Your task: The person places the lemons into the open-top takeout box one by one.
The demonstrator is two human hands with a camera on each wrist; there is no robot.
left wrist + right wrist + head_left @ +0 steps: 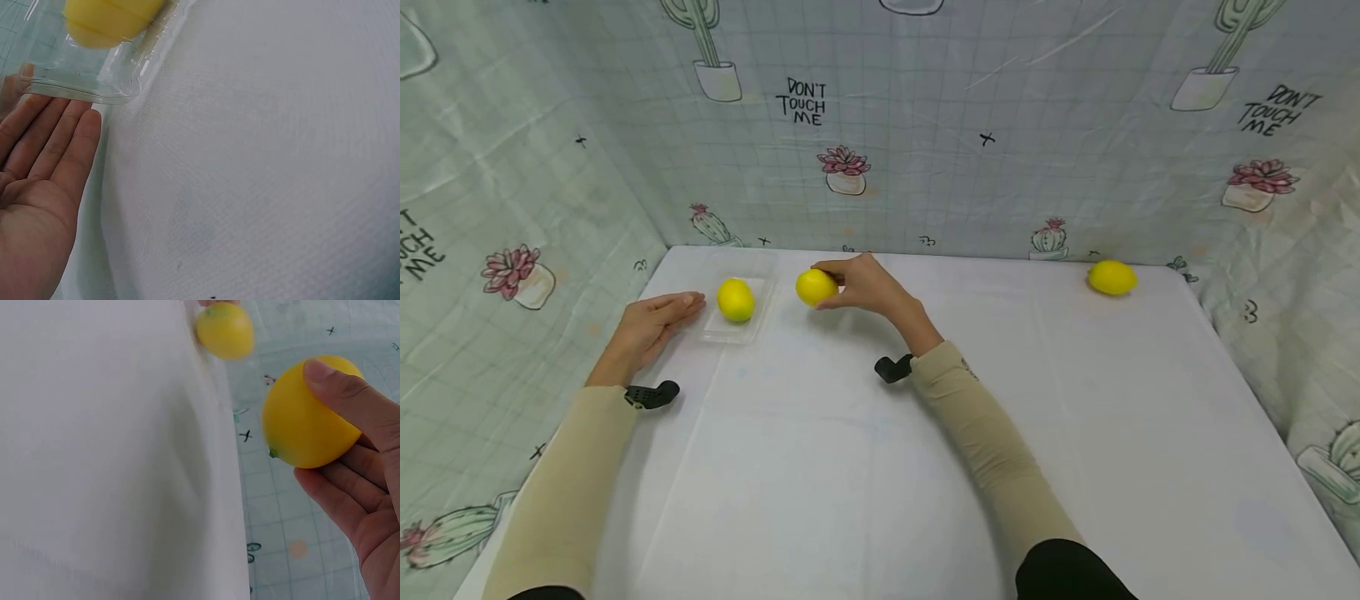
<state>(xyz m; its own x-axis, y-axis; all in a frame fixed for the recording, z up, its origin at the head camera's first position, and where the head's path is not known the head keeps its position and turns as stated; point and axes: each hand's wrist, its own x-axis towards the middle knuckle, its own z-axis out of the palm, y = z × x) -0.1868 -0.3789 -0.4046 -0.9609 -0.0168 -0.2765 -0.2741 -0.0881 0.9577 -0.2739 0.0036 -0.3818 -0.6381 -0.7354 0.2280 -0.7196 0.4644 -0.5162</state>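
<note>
The right hand point(867, 285) is gripping a round yellow lemon point(816, 287) just beside the clear plastic tray point(758, 321), which is holding another yellow lemon point(735, 300), cut off in the left wrist view. The left hand point(651, 325) is lying flat, fingers relaxed, touching the tray's edge on the white tablecloth point(880, 467); cactus-print sheeting point(970, 125) is walling the table.

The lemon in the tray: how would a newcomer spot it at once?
On the white table, look to the far left for the clear plastic tray. The lemon in the tray sits inside it; one other lemon is held, another lies loose far right.
</note>
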